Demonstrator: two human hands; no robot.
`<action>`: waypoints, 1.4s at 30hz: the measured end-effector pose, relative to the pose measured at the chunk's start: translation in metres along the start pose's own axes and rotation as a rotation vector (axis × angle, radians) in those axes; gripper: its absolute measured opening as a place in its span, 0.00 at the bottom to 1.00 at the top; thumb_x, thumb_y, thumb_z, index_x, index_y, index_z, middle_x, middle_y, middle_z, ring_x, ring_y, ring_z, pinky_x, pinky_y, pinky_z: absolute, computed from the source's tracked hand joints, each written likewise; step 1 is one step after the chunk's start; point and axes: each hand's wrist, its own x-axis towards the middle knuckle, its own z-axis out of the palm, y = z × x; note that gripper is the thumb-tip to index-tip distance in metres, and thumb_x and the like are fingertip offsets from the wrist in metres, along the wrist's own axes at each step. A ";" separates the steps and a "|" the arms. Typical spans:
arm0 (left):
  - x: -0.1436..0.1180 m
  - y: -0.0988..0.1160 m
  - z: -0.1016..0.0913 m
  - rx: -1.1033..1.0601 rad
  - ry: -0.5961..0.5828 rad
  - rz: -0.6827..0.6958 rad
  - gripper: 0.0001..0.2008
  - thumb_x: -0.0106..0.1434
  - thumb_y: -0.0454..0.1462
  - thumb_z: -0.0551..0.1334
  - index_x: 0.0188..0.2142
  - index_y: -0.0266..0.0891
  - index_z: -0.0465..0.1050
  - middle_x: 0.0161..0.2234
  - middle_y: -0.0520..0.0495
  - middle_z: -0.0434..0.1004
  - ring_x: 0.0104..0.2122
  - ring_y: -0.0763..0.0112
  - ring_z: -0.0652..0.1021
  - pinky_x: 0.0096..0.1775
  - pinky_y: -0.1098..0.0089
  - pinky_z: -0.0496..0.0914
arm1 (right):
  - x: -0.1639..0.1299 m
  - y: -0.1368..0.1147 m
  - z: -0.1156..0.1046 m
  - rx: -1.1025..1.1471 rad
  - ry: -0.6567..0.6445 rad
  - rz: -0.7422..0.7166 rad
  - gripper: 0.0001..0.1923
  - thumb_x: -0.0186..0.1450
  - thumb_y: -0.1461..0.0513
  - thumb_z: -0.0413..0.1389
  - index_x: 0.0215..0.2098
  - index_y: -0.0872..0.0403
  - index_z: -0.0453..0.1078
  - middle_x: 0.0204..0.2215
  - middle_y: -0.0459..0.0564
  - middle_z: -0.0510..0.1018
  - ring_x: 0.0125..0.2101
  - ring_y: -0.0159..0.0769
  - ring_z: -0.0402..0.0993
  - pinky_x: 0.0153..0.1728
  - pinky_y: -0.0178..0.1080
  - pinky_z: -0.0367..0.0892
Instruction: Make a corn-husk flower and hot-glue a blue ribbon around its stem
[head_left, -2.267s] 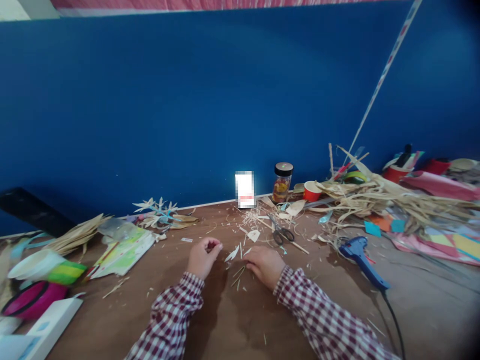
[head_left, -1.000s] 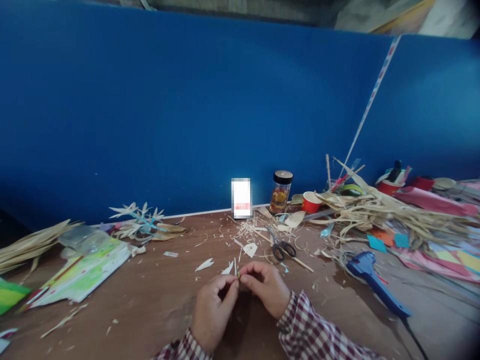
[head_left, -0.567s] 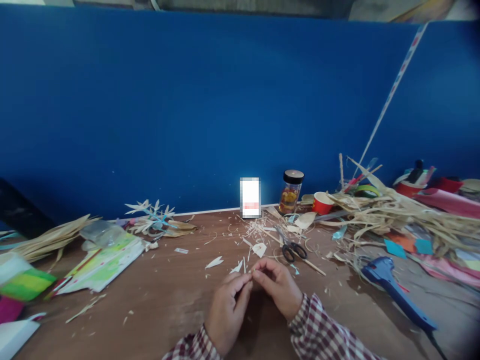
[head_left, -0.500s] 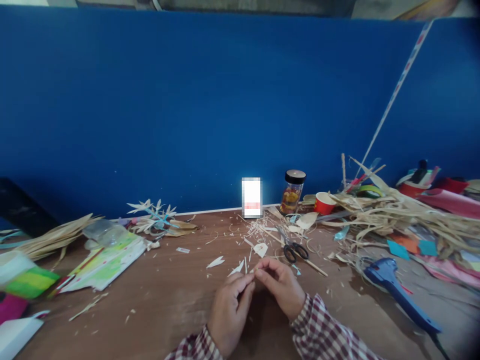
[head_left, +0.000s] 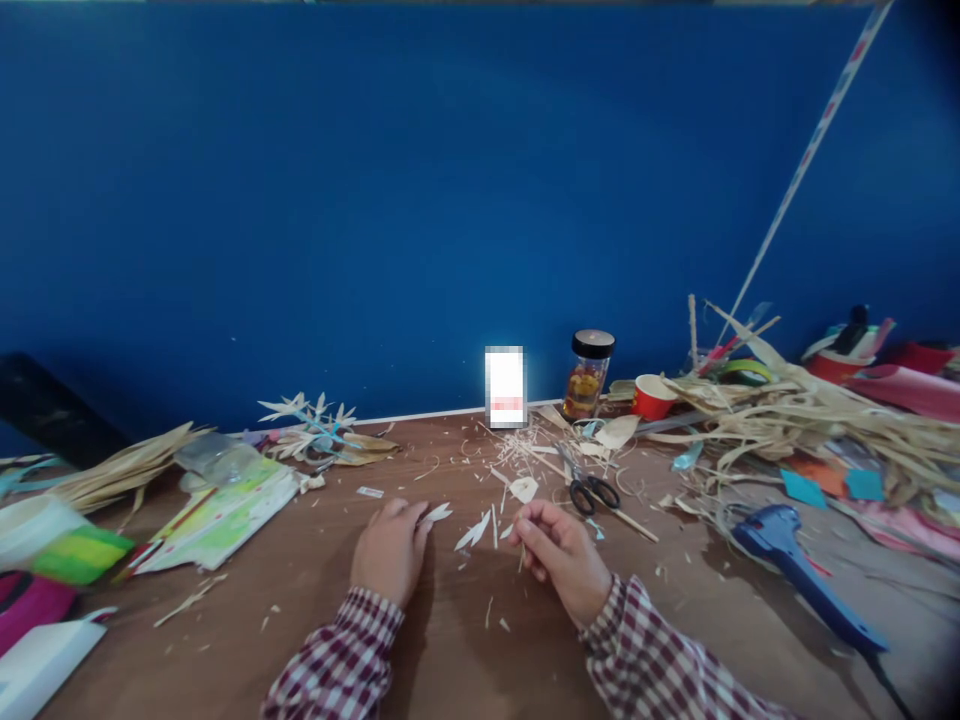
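Observation:
My left hand is low over the table, with its thumb and fingertips closed at the near end of a pale, pointed husk petal. That end is hidden by the fingers. My right hand pinches a thin, straw-coloured strip between thumb and fingers; only a short bit hangs below them. Between the hands lie another forked pale petal and a thin stick. A cut piece of husk sits just beyond my right fingertips, and black-handled scissors rest behind that hand.
A blue hot glue gun lies to the right, below a heap of dried husk strips. At the back stand a lidded jar and a red paper cup. A husk flower bunch and a painted sheet are at left.
My hands were together, fingertips meeting. My left hand has moved left to the pale petal; my right hand stays near its place, a thin strip now showing in its fingers.

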 end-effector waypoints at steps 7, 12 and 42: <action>-0.003 0.013 0.000 -0.311 0.049 -0.129 0.05 0.53 0.38 0.58 0.26 0.40 0.72 0.27 0.49 0.72 0.26 0.69 0.71 0.31 0.71 0.64 | -0.002 -0.002 0.002 -0.020 0.007 0.010 0.10 0.56 0.58 0.54 0.31 0.56 0.62 0.25 0.45 0.71 0.17 0.22 0.59 0.14 0.26 0.52; -0.013 0.044 0.005 -1.249 -0.078 -0.488 0.09 0.46 0.38 0.65 0.29 0.37 0.71 0.24 0.50 0.74 0.23 0.74 0.73 0.28 0.73 0.68 | -0.005 -0.004 0.004 -0.079 -0.017 -0.004 0.10 0.57 0.56 0.54 0.31 0.55 0.63 0.17 0.38 0.61 0.15 0.21 0.52 0.14 0.26 0.48; -0.032 0.079 0.015 -1.582 -0.165 -0.632 0.11 0.42 0.37 0.68 0.27 0.35 0.74 0.26 0.50 0.75 0.25 0.76 0.73 0.28 0.76 0.67 | -0.007 0.004 0.012 -0.074 0.067 0.028 0.16 0.52 0.56 0.57 0.26 0.53 0.53 0.15 0.36 0.62 0.14 0.22 0.52 0.13 0.28 0.47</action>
